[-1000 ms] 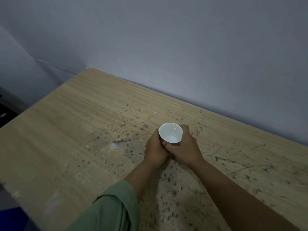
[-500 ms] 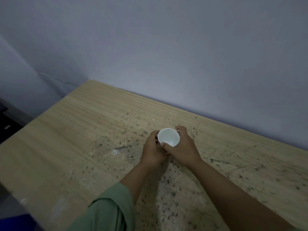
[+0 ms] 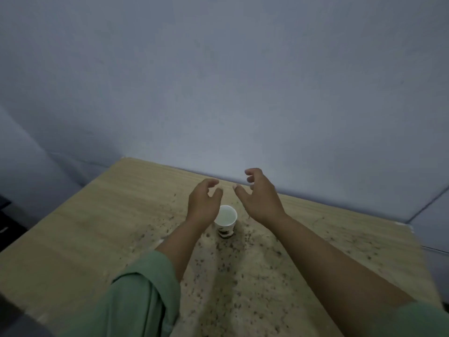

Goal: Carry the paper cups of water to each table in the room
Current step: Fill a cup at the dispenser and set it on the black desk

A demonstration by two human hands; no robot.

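Note:
A white paper cup [image 3: 226, 219] with a dark print near its base stands upright on the speckled wooden table [image 3: 102, 222], with water visible inside. My left hand [image 3: 203, 203] hovers just left of and above the cup, fingers apart, holding nothing; its wrist covers the cup's left rim. My right hand [image 3: 261, 197] is raised to the right of the cup, fingers spread and curled, also holding nothing. Neither hand touches the cup.
The table stands against a plain grey-blue wall [image 3: 243, 93], with its far left corner near a room corner. Dark specks and worn patches mark the tabletop. A dark object [image 3: 7, 222] sits beyond the table's left edge.
Both hands were wrapped around the cup and set it on the table; now they have let go and lifted up and apart. The view has tilted upward.

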